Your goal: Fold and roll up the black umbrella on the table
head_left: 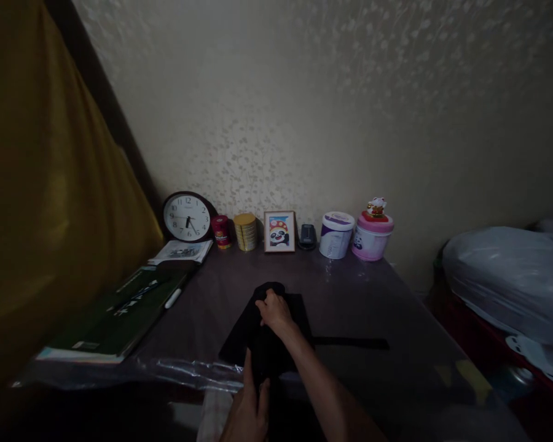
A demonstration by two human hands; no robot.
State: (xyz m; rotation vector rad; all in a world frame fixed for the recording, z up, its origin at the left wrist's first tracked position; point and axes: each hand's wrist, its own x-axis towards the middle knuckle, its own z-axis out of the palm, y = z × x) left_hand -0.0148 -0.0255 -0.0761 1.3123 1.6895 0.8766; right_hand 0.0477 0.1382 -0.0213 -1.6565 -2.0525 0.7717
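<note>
A black fabric item lies on the table near its front edge, its kind hard to make out in the dim light. From its right side a flat black strap stretches across the tabletop. My right hand is closed on the bunched upper part of the fabric, fingers curled over it. Closer to me, my left hand grips a dark, narrow lower part of the same item between thumb and fingers. The lower end of the item merges into shadow.
Along the wall stand a clock, a red tin, a yellow container, a framed panda picture, a small dark object and two tubs, one topped by a figurine. Green books and a white pen lie left.
</note>
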